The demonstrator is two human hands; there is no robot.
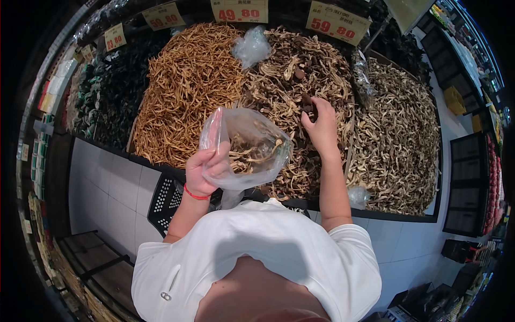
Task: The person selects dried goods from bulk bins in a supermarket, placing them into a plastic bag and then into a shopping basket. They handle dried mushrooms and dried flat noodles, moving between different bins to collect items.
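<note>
My left hand (206,170) grips a clear plastic bag (257,174) by its left side, and the bag's mouth gapes toward the right. A few thin dried mushrooms (276,149) show in or through the bag; the film makes it hard to tell which. Over the middle heap of dried mushrooms (300,64), long-stemmed with dark caps, my right hand (323,126) reaches in. Its thumb and forefinger close around a dark-capped dried mushroom (307,100). The other fingers of that hand are partly hidden.
Orange-brown dried strips (188,80) lie left of the mushrooms, and pale dried slices (397,139) to the right. Dark dried goods (115,96) fill the far left. A crumpled clear bag (252,47) rests at the back. Below the display's edge stands a black perforated basket (165,204).
</note>
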